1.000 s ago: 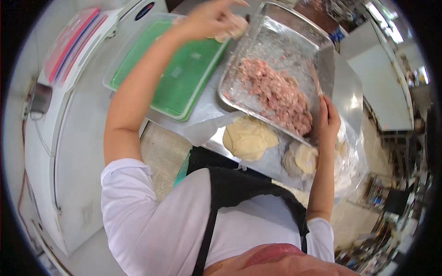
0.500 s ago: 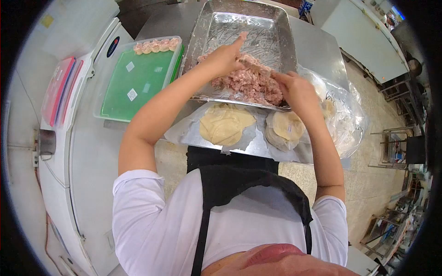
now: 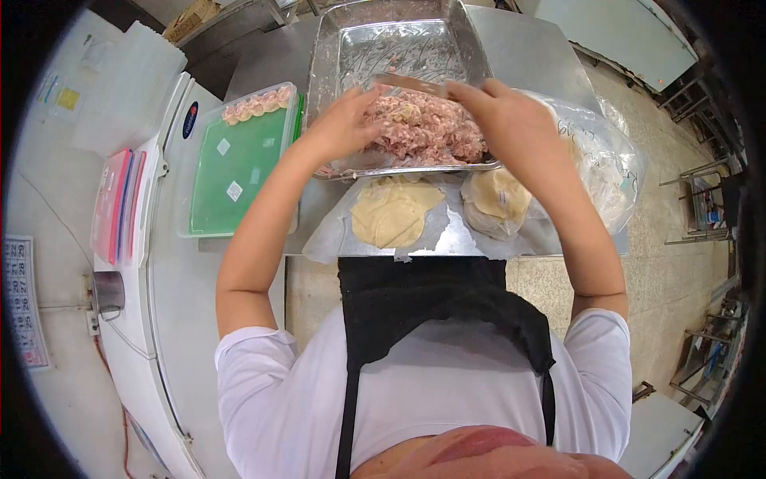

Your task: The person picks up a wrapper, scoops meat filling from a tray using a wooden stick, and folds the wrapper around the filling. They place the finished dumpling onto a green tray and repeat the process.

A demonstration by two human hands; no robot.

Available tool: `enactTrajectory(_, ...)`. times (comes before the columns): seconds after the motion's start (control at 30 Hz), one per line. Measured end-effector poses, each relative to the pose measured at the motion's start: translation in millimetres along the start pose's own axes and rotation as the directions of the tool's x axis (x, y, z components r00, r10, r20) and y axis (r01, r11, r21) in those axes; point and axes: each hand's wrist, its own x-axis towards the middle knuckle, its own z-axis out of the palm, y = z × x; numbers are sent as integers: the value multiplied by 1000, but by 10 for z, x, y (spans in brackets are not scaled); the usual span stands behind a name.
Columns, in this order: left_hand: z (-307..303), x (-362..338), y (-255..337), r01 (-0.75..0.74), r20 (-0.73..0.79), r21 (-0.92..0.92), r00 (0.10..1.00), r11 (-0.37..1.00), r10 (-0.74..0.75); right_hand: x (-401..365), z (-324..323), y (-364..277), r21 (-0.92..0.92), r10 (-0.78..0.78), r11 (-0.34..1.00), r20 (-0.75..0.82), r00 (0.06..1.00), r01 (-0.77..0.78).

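- Since half a second ago the right hand (image 3: 504, 118) has lifted from the near edge of the minced meat (image 3: 435, 136) to its far side, and the left hand (image 3: 345, 121) has drawn back toward the left rim of the metal tray (image 3: 383, 48).
- The right hand's fingers are pressed together on one end of a flat scraper (image 3: 408, 83), which reaches left across the meat.
- The left hand is cupped, its fingertips at the meat beside a pale patch. I cannot tell whether it is holding a wrapper there.
- The meat is heaped in the near half of the tray; the far half is scraped bare.
- Just in front of the tray lie a loose stack of wrappers (image 3: 395, 211) and a second stack in plastic (image 3: 496, 203). A green tray (image 3: 235, 172) to the left carries a row of dumplings (image 3: 257, 104).
- Risk, as I judge it: meat slipping off the narrow scraper could land on the uncovered wrappers just below the rim and soil them.
- A hard push with the scraper might slide the tray onto those stacks.
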Motion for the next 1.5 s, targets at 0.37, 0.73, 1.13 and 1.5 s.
enactTrajectory(0.37, -56, -357, 154, 43, -175, -343, 979, 939, -109, 43, 681, 264, -19, -88, 995, 267, 960, 96)
enactTrajectory(0.73, 32, -875, 374, 142, 79, -897, 983, 419, -166, 35, 401, 194, -159, -44, 983, 266, 963, 88)
enactTrajectory(1.13, 552, -1282, 317, -23, -118, -389, 993, 921, -26, 131, -48, 141, -207, -56, 966, 422, 905, 156)
enactTrajectory(1.5, 816, -1241, 186, -22, -277, -213, 960, 977, -39, 240, 272, 78, -273, -107, 919, 520, 848, 284)
